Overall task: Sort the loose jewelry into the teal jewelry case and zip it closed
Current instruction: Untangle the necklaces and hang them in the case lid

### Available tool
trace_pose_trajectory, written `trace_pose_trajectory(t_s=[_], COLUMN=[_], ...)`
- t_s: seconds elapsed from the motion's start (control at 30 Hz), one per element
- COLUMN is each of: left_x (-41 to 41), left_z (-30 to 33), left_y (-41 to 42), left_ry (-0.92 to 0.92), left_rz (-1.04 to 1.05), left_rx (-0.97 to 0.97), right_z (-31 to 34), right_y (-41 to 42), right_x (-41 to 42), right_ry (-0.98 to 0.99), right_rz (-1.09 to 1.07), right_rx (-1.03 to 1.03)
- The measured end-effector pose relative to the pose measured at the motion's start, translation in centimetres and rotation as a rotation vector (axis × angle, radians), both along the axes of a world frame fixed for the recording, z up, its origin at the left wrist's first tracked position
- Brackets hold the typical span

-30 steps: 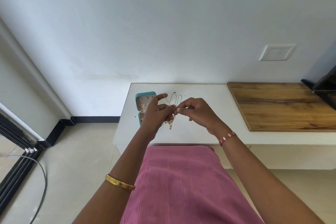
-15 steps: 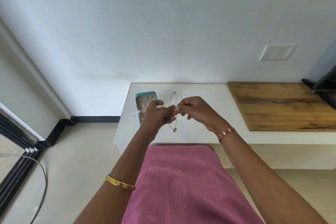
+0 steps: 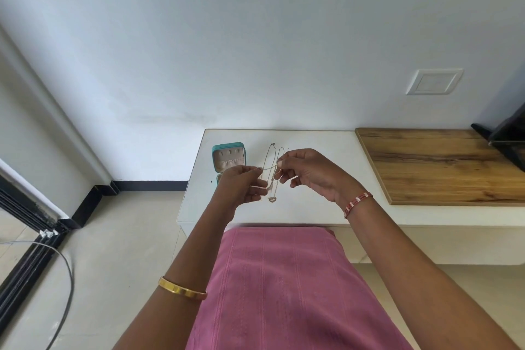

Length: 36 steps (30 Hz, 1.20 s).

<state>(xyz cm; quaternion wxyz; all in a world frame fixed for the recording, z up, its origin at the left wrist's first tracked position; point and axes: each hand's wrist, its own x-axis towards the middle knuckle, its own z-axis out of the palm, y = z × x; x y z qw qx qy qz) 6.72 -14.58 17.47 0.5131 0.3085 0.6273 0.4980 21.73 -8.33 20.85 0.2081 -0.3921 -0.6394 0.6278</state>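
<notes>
Since half a second ago, both hands have parted, drawing the thin gold chain necklace (image 3: 268, 168) taut between them. Left hand (image 3: 241, 187) and right hand (image 3: 305, 172) each pinch it at thumb and forefinger; its pendant (image 3: 272, 199) hangs below the fingertips. Judged light, limp and tangle-prone: hold near the ends. An open teal zip jewelry case (image 3: 228, 157) sits beyond the left fingers on the white counter (image 3: 318, 207).

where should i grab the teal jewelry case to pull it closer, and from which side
Grip the teal jewelry case by its open lid's rim, coming from the left. The lid stands open with the lining facing you, and the left hand hides most of the base, while both hands pinch the necklace just right of it.
</notes>
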Motion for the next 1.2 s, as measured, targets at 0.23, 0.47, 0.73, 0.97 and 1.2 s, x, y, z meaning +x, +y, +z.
trace_pose_trajectory(t_s=[0.23, 0.47, 0.73, 0.97, 1.2], left_x=[-0.5, 0.8, 0.2, 0.5, 0.0], left_z=[-0.5, 0.8, 0.0, 0.7, 0.4], left_y=[0.4, 0.1, 0.1, -0.2, -0.2], left_ry=[0.581, 0.413, 0.452, 0.248, 0.112], left_rz=[-0.045, -0.1, -0.128, -0.139, -0.078], left_rx=[-0.057, 0.182, 0.233, 0.201, 0.19], right_z=[0.4, 0.7, 1.0, 0.8, 0.5], right_y=[0.0, 0.0, 0.0, 0.1, 0.3], right_x=[-0.1, -0.4, -0.2, -0.1, 0.1], right_ry=[-0.056, -0.172, -0.248, -0.266, -0.295], right_rz=[0.02, 0.047, 0.051, 0.129, 0.158], right_rx=[-0.017, 0.086, 0.161, 0.168, 0.184])
